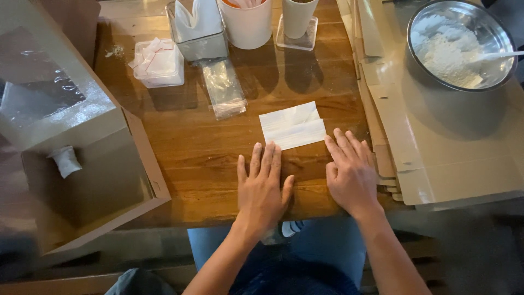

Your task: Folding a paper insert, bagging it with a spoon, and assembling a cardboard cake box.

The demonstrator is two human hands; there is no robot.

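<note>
Both hands lay flat, fingers spread, gripping nothing: the left hand (263, 186) and right hand (349, 172) touched the near edge of a folded white paper rectangle (292, 125) (creased, matte) on the glossy wooden table (207, 158).

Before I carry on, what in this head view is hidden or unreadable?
- White tub and cup: tops cut off by the upper edge.
- Small white bundle inside the open cardboard box: too blurred to identify.
- Tabletop under left hand and right hand: covered by the palms.
</note>
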